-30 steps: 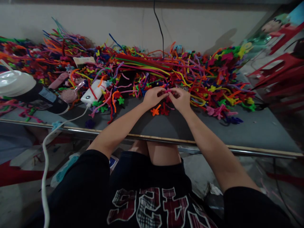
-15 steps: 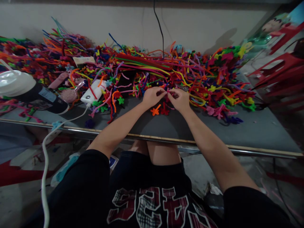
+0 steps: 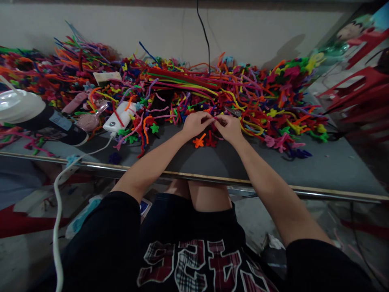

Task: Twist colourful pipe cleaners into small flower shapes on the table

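Observation:
My left hand point(image 3: 196, 123) and my right hand point(image 3: 229, 127) meet fingertip to fingertip over the dark table point(image 3: 212, 162), both pinched on a small pink pipe cleaner piece point(image 3: 214, 118) held between them. Just below my hands lie an orange pipe-cleaner flower point(image 3: 199, 141) and a red one point(image 3: 210, 142). Behind my hands spreads a big heap of coloured pipe cleaners point(image 3: 188, 87) and finished flowers.
A white power bank point(image 3: 119, 117) with a white cable point(image 3: 57, 202) lies at the left, beside a pink hairbrush point(image 3: 89, 121) and a white lidded cup point(image 3: 18, 106). Red plastic chairs point(image 3: 358, 89) stand at the right. The table's metal edge point(image 3: 194, 178) runs across in front.
My hands have stayed in the same spot; only the fingers have shifted slightly on the pink piece.

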Demonstrator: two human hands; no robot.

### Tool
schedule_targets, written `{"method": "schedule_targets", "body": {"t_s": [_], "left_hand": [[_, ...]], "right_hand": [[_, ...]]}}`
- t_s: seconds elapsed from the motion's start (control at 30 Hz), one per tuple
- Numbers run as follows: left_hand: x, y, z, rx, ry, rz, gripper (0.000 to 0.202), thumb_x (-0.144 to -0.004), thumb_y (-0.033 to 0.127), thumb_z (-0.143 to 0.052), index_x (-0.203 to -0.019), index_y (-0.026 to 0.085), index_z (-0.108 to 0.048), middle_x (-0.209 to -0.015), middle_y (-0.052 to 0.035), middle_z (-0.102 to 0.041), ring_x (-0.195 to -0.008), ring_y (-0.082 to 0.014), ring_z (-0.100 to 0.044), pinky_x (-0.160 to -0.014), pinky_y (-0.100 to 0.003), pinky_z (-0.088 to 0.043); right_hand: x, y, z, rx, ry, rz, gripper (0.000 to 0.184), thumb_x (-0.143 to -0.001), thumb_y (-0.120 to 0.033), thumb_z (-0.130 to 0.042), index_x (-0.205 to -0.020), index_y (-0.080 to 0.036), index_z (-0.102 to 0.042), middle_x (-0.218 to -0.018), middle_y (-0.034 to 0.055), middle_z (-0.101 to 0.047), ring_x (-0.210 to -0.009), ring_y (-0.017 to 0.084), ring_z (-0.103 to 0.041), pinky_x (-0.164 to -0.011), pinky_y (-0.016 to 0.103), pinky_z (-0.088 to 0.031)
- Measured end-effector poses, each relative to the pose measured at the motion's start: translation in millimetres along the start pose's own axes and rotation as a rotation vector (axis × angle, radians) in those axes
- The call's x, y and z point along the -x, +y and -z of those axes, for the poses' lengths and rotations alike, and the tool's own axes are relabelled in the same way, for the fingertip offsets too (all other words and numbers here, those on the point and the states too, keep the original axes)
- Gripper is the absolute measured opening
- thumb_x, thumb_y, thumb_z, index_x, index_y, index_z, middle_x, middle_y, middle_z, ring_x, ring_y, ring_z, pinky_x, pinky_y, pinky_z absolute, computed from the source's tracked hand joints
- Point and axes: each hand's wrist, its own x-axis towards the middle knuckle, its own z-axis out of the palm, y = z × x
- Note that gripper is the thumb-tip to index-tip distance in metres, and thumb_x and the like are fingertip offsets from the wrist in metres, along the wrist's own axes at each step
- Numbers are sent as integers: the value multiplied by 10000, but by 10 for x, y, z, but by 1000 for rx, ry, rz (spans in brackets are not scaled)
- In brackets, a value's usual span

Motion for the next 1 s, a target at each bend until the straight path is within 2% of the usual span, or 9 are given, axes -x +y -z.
{"method": "schedule_targets", "body": {"t_s": [0.2,0.83,1.0], "left_hand": [[-3,-29,-8,11,-1,-5,214,-880,367,-586,-837,193,-704,-812,-23,-707,-721,-121,-608,-684,-256,-436],[-31,-52,-13,42,-47,42,204,-873,335,-594,-791,178,-695,-746,-17,-690,-676,-118,-586,-658,-260,-416],[-34,-67,-3,139,-33,69,200,-860,325,-607,-771,179,-712,-738,-13,-701,-681,-111,-599,-667,-251,-438]], "right_hand": [[-1,-28,13,52,-12,-1,217,-806,-328,-603,-903,-192,-742,-780,60,-737,-640,177,-648,-659,338,-526],[1,18,-5,68,-36,27,248,-809,-369,-596,-897,-196,-750,-772,53,-737,-641,183,-647,-629,334,-503],[-2,20,-6,77,-37,33,214,-815,-360,-606,-892,-221,-749,-795,48,-745,-666,190,-658,-648,342,-514]]}}
